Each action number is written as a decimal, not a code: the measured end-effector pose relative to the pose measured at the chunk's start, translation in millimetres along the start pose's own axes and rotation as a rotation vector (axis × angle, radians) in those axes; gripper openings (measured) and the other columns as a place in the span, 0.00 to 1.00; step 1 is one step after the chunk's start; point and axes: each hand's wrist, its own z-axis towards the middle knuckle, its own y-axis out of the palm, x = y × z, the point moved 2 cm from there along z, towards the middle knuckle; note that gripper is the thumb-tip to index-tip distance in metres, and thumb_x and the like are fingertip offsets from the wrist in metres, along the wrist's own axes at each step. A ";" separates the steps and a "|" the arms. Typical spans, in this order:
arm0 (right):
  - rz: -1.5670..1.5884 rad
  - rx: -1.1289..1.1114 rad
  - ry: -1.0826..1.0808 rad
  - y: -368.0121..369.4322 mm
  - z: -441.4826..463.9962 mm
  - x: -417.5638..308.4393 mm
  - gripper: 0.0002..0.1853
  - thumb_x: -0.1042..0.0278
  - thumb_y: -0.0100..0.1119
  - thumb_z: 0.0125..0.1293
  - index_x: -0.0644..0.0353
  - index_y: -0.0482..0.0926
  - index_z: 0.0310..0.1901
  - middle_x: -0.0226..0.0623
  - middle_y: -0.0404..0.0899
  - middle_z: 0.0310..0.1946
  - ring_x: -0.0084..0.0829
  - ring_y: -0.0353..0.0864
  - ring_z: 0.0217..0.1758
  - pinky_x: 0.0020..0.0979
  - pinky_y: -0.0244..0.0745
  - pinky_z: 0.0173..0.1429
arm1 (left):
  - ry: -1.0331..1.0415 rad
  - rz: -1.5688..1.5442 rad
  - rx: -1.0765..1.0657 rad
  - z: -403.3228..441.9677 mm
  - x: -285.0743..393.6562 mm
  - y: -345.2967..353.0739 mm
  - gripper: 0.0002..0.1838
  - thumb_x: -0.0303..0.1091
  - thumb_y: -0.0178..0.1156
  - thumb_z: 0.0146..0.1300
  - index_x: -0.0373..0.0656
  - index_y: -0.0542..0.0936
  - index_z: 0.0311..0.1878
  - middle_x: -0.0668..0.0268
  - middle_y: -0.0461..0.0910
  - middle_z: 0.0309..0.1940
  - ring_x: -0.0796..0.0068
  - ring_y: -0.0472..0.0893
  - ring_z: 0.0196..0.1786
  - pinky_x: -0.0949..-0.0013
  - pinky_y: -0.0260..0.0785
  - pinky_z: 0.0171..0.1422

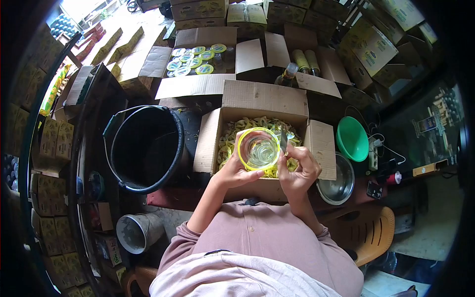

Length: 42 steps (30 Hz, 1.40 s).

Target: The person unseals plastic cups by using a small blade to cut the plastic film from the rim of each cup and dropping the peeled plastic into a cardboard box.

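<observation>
My left hand [231, 170] is wrapped round a see-through plastic cup [261, 152] with a yellow rim, its mouth tilted up toward me. On the cup's right side, my right hand [300, 169] pinches a small knife [283, 139], its grey blade pointing away from me beside the rim. Both hands are over an opened cardboard box [264, 96]. Inside it lies a heap of thin yellow-green strips [227, 143], partly hidden by the cup and my hands.
To the left stands a big black bucket [117, 143], with a grey pail [129, 235] on the floor below. A green bowl [352, 138] and a metal basin [341, 185] are on the right. Behind, one carton holds lidded cups [198, 60]; a glass bottle [287, 75] stands nearby.
</observation>
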 end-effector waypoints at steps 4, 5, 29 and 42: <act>-0.011 -0.010 0.010 -1.7 -2.0 -1.5 0.12 0.85 0.61 0.44 0.63 0.78 0.33 0.35 0.76 0.21 0.23 0.75 0.23 0.22 0.70 0.29 | -0.002 0.014 0.027 0.8 -1.2 -1.9 0.48 0.45 0.69 0.44 0.38 0.51 0.62 0.58 0.58 0.56 0.67 0.59 0.62 0.63 0.50 0.67; -0.004 -0.022 0.005 -1.2 -3.3 -0.9 0.11 0.85 0.61 0.44 0.64 0.78 0.32 0.35 0.75 0.21 0.23 0.74 0.23 0.22 0.68 0.28 | -0.008 0.014 0.025 0.6 -1.3 -1.5 0.47 0.46 0.69 0.43 0.38 0.51 0.62 0.58 0.58 0.56 0.67 0.59 0.61 0.63 0.50 0.66; 0.004 -0.054 0.011 -2.4 2.0 2.4 0.13 0.85 0.61 0.44 0.63 0.79 0.34 0.36 0.77 0.24 0.26 0.77 0.25 0.24 0.72 0.31 | 0.024 0.064 -0.137 -1.5 -3.0 -7.1 0.45 0.40 0.69 0.38 0.38 0.57 0.60 0.59 0.60 0.52 0.65 0.63 0.59 0.65 0.54 0.65; 0.030 -0.032 0.021 -1.4 -9.2 -5.1 0.12 0.83 0.62 0.45 0.63 0.79 0.34 0.36 0.76 0.22 0.23 0.76 0.22 0.22 0.70 0.28 | 0.074 -0.034 0.008 4.2 1.2 1.2 0.39 0.24 0.68 0.42 0.41 0.59 0.58 0.63 0.63 0.51 0.69 0.66 0.57 0.66 0.59 0.63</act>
